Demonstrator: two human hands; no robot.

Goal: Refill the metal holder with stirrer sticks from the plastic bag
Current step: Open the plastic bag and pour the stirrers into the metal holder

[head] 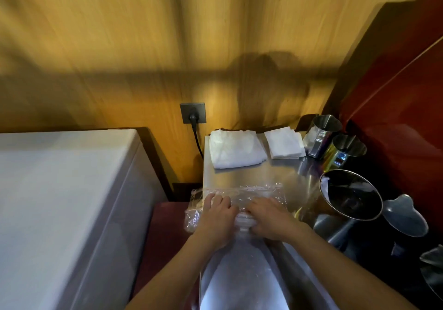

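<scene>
A clear plastic bag (254,191) lies crumpled on the steel counter (249,175) near its left edge. Both hands rest on top of it, side by side. My left hand (217,216) grips the bag's left part, fingers curled into the plastic. My right hand (269,217) clutches the right part. Between the hands a pale bundle (243,221) shows through the plastic; the blur keeps me from telling individual sticks. A large round metal holder (351,196) with a dark inside stands to the right of my right hand.
A folded white cloth (236,148) and a stack of paper napkins (284,143) lie at the counter's back. Two metal cups (323,135) (345,151) stand at the back right, metal pitchers (405,215) further right. A white appliance (62,202) fills the left; a plugged wall socket (193,113) sits behind.
</scene>
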